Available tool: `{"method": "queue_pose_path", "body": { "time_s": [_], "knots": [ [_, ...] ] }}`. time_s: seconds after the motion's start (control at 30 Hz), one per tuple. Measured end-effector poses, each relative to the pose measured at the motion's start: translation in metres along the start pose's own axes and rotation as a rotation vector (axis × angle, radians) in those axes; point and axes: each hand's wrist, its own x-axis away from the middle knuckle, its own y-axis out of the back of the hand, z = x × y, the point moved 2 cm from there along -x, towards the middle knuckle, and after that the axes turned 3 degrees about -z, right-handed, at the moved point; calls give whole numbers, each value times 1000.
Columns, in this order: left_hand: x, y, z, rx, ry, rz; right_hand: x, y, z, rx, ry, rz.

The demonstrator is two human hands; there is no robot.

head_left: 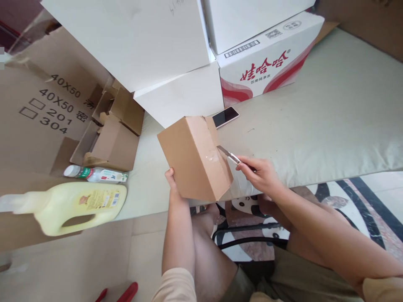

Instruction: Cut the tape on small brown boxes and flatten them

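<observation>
A small brown cardboard box (181,157) is tilted over the front of the covered table. My left hand (170,177) grips it from the left and below; the thumb shows at its edge and the other fingers are hidden behind it. Clear tape (211,156) sticks to the box's narrow side. My right hand (260,173) is closed around a utility knife (231,156) with its blade out. The blade tip is at the edge of the taped side; whether it touches the cardboard I cannot tell.
White cartons (176,42) and a red-and-white water carton (261,71) stand at the back. A phone (226,116) lies before them. Left are open brown boxes (115,138), a plastic bottle (107,175) and a yellow jug (103,201). Red handles (127,292) show low at left.
</observation>
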Motion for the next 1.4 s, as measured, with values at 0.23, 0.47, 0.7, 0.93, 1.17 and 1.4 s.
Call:
{"method": "queue_pose_path", "body": {
  "time_s": [0.23,0.47,0.7,0.93,1.17,1.4],
  "knots": [
    [-3,6,2,-4,9,6,0,-1,1,-10,-2,13],
    [-5,6,4,-4,45,25,-1,0,3,9,-13,31],
    [-7,5,3,-30,54,-24,-5,4,-3,79,-15,102],
    [-8,-1,-1,-15,43,-59,-8,9,-4,124,48,200],
    [-23,-1,-7,88,-184,-300,-12,13,-28,300,-121,43],
    [-20,1,-2,62,-171,-228,-19,13,-45,486,-88,-63]
  ]
}}
